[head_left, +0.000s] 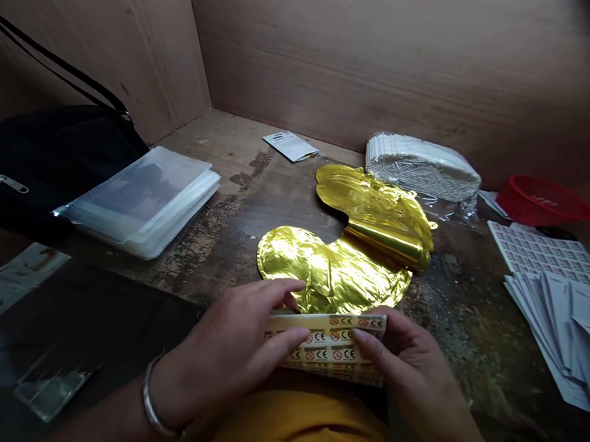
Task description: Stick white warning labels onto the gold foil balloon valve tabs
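Note:
A folded sheet of CE stickers (340, 355) lies across my lap between both hands. My right hand (413, 357) pinches its right end, thumb on the printed face and fingers behind. At the other end is my left hand (237, 338), its thumb pressed on the sheet and its index finger stretched out above the top edge; the remaining fingers are largely hidden. Just beyond the sheet, a flat gold foil balloon (335, 268) rests on the table, partly folded over itself.
On the left sit a stack of clear plastic bags (143, 197) and a black bag (46, 163). A printed card (290, 146) lies at the back. Rightward are a wrapped white bundle (421, 163), a red bowl (543, 199), another sticker sheet (546, 249) and fanned cards (566, 331).

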`<state>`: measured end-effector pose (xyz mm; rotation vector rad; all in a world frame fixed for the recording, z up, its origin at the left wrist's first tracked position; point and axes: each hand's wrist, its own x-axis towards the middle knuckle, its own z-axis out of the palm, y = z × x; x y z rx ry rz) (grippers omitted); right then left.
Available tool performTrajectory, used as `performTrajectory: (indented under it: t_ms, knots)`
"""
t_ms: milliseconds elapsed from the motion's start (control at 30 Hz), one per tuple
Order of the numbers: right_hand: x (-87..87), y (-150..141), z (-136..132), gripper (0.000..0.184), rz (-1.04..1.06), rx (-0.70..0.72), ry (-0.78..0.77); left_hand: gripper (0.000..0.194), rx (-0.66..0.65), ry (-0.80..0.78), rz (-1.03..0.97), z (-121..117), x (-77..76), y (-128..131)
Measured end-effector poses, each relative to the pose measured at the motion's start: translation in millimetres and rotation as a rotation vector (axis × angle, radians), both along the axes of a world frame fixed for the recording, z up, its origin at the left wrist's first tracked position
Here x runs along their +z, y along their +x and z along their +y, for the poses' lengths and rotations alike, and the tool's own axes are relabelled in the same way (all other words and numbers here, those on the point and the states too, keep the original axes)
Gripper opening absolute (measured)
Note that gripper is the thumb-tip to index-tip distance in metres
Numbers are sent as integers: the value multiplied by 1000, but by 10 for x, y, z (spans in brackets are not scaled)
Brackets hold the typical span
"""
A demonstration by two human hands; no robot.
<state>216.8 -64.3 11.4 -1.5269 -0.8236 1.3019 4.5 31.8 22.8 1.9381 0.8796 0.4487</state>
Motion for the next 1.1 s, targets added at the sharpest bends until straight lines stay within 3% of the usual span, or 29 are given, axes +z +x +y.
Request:
performTrajectory:
  t_ms: [67, 133, 267, 333, 400, 467, 533, 600, 900, 1100]
  knots:
    - [-40, -66, -47, 22, -14, -14, 25, 35, -34, 270, 46, -59, 31, 16]
    - [-86, -116, -102, 22, -28, -10, 24, 20, -81, 299, 65, -101, 33, 38]
    - [-129, -98, -175, 18, -218, 108, 49, 18, -120, -132, 128, -107, 4, 58]
    - [-90, -43, -174, 15, -548, 80, 224, 20, -131, -328, 115, -88, -5, 59]
    - [-12, 11, -142, 27, -915, 52, 492, 20, -141, -450, 94, -73, -9, 62]
    - [80, 40, -87, 31, -1117, 167, 679, 20, -152, -524, 67, -67, -10, 69]
    - [152, 35, -31, 24, -1129, 339, 704, 22, -155, -578, 37, -67, -11, 76]
    - [181, 7, 6, 18, -1083, 404, 666, 24, -142, -623, 21, -72, -15, 82]
    - [49, -68, -46, 25, -1118, 351, 723, 25, -94, -711, 19, -79, -33, 86]
    - [12, -27, -78, 28, -1139, 387, 814, 25, -100, -809, -6, -79, -68, 98]
